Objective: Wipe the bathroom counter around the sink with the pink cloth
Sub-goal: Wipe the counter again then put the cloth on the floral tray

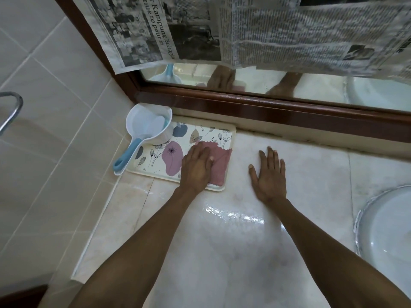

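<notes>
Pink cloth point(219, 162) in floral tray point(155, 172), left hand point(196, 166) flat atop; right hand point(269, 174) spread on counter point(222, 252).

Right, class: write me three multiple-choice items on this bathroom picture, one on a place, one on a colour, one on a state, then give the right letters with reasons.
1. Where does the pink cloth lie?
A in the sink
B on the flowered tray
C on the mirror frame

2. What colour is the scoop's handle?
A red
B black
C blue

3. How is the right hand?
A flat on the counter, fingers spread
B closed around the scoop
C lifted, holding newspaper

Answers:
1 B, the cloth rests on the tray under the left hand.
2 C, the handle is plainly blue.
3 A, the palm lies open on bare counter.
</notes>
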Demonstrator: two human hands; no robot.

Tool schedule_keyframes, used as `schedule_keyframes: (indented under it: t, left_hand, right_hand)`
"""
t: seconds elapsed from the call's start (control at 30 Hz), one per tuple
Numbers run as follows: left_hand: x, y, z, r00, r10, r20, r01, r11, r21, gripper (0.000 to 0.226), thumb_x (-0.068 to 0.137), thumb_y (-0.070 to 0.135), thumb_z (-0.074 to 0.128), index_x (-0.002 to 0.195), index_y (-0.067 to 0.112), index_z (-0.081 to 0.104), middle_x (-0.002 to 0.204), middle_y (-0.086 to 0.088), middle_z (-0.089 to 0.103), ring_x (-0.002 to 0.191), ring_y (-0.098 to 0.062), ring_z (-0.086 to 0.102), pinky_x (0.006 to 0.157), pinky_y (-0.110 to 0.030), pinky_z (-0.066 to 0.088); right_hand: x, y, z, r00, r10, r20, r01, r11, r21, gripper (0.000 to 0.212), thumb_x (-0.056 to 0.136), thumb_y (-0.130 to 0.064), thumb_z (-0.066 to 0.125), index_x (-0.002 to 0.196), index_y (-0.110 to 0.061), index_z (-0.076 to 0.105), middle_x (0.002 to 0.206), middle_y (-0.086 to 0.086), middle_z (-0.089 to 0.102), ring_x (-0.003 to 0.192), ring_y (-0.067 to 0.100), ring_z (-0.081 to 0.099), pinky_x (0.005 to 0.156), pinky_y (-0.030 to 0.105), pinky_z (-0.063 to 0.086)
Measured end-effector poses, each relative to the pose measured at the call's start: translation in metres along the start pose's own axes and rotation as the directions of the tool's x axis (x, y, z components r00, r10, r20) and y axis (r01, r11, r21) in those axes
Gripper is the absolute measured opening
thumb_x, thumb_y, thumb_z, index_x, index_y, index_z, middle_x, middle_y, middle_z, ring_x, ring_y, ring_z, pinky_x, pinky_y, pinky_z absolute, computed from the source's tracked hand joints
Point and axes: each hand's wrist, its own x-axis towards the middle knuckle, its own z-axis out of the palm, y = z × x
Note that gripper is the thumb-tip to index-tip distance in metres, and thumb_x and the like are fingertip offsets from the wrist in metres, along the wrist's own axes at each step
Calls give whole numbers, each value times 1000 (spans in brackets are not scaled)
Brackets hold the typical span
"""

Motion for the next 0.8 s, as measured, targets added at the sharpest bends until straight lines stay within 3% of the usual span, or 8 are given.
schedule_keyframes:
  t: [0.1, 0.23, 0.4, 0.47, 0.53, 0.63, 0.73, 0.8]
  left_hand:
    - [-5, 2, 7, 983, 108, 151, -115, 993, 39, 61, 105, 46, 19, 154, 18, 42, 167, -8, 32, 154, -33, 27, 121, -52, 28]
    - [-10, -2, 15, 960, 76, 270, -117, 983, 139, 61, 109, 47, 26, 165, 26, 13, 174, -2, 6, 161, -27, 3, 127, -51, 12]
    - [-9, 9, 6, 944, 30, 329, -77, 989, 128, 62, 110, 46, 25, 166, 25, 7, 174, -3, -3, 161, -28, -4, 128, -53, 6]
    - [-10, 19, 0, 948, 23, 317, -45, 997, 62, 61, 109, 46, 25, 164, 21, 16, 174, -8, 4, 161, -29, 1, 127, -53, 9]
    - [-12, 33, -8, 958, 41, 285, -46, 999, 12, 61, 105, 47, 22, 158, 19, 32, 167, -12, 27, 157, -31, 18, 124, -54, 20]
    - [-24, 62, -27, 970, 85, 228, -65, 994, -93, 55, 106, 45, 26, 136, 9, 54, 134, -14, 59, 134, -36, 49, 112, -46, 36]
    - [-55, 101, -55, 975, 97, 201, -42, 965, -260, 52, 108, 45, 37, 143, 11, 54, 139, -9, 61, 130, -25, 54, 110, -37, 41]
    - [-81, 125, -68, 970, 106, 217, -39, 956, -291, 46, 108, 43, 43, 144, 17, 56, 128, -1, 67, 113, -17, 61, 98, -30, 47]
  right_hand:
    - [-1, -1, 0, 1000, 2, 1, -2, 1000, -20, 63, 101, -53, 24, 153, -18, 24, 166, 7, 13, 153, 24, 8, 124, 47, 9]
    - [0, -1, -2, 1000, -1, 5, 1, 1000, -31, 62, 102, -52, 23, 153, -17, 23, 166, 8, 13, 153, 24, 7, 124, 47, 8]
    - [-1, 1, -9, 995, -24, 93, 23, 1000, 7, 65, 102, -52, 24, 156, -17, 18, 167, 7, 4, 154, 23, -1, 124, 46, 2]
    - [0, 4, -20, 985, -33, 172, 31, 999, 18, 65, 103, -51, 27, 156, -16, 16, 167, 8, 1, 154, 24, -2, 124, 45, 2]
    - [0, 7, -36, 969, -35, 244, 28, 999, 30, 64, 103, -48, 32, 154, -12, 21, 166, 13, 6, 153, 29, 6, 123, 47, 11]
    - [-13, 18, -67, 958, -49, 281, 35, 998, 54, 57, 102, -45, 38, 146, -9, 37, 156, 17, 32, 144, 32, 29, 113, 47, 31]
    - [-36, 37, -100, 954, -54, 296, 44, 998, 38, 52, 102, -47, 38, 138, -11, 50, 142, 11, 52, 133, 30, 44, 106, 43, 37]
    - [-58, 55, -126, 948, -43, 316, 17, 996, 83, 50, 101, -50, 39, 133, -14, 55, 137, 8, 58, 127, 28, 51, 103, 41, 39]
